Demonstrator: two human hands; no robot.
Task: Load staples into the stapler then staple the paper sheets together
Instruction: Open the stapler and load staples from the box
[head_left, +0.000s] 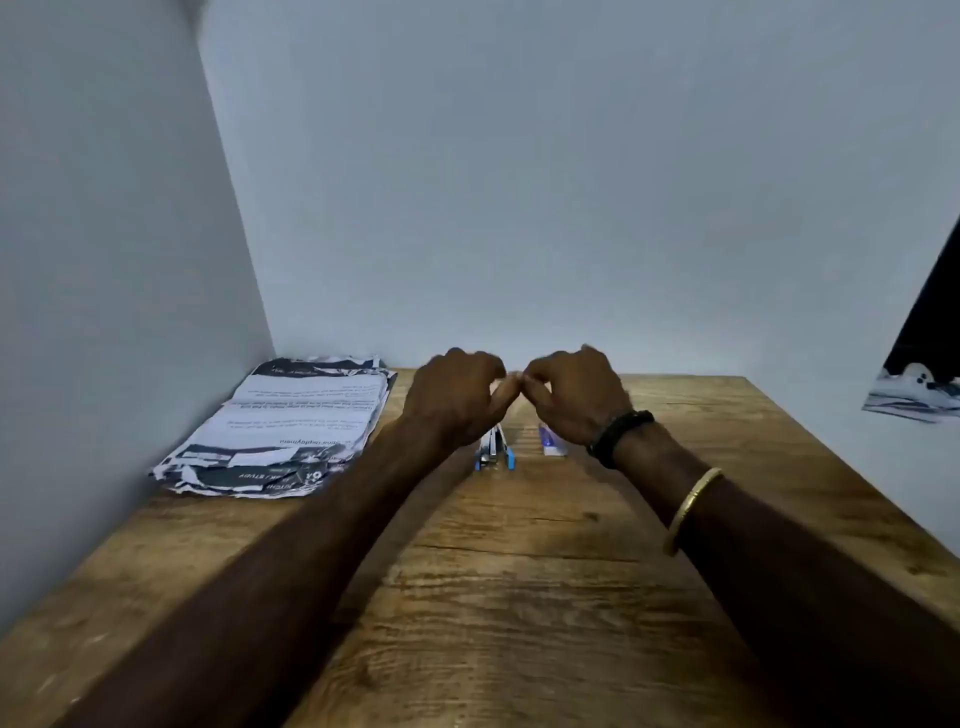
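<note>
A blue and silver stapler (496, 453) lies on the wooden table (519, 571), partly hidden under my left hand (457, 400). Just right of it sits a small white and purple staple box (550, 441), half covered by my right hand (576, 395). Both hands hover above these two things with fingertips pinched together and touching each other. Whatever they pinch is too small to make out. A stack of printed paper sheets (291, 426) lies at the table's far left, against the wall.
White walls close off the table at the back and along the left side. A dark poster with a printed shoe (919, 384) hangs on the right wall. My right forearm wears a black wristband (618, 436) and a gold bangle (691, 509).
</note>
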